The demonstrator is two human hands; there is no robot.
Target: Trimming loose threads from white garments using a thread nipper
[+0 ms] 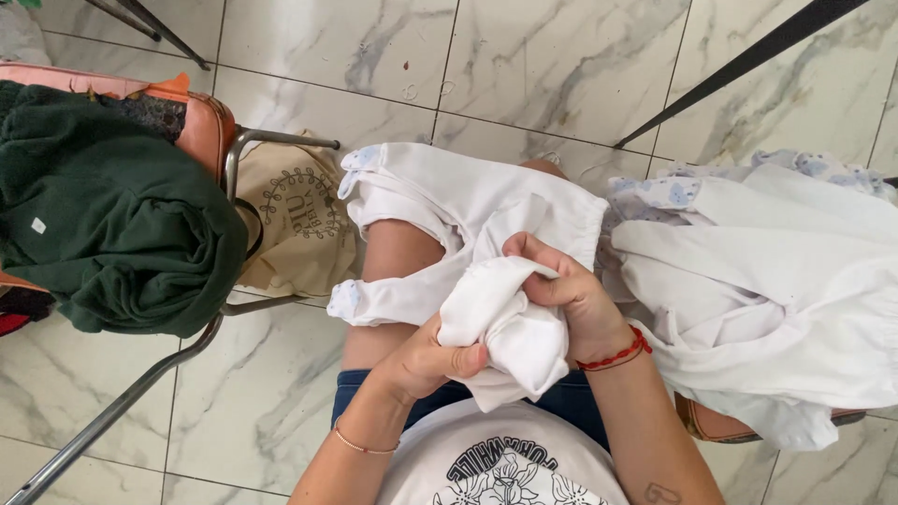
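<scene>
Left hand grips white garment | right hand grips it too | fingertips buried in cloth

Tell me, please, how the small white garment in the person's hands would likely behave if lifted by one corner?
The white garment would probably hang floppy: it already drapes over the knee and bunches between the left hand and right hand. It looks thin, so likely light.
</scene>
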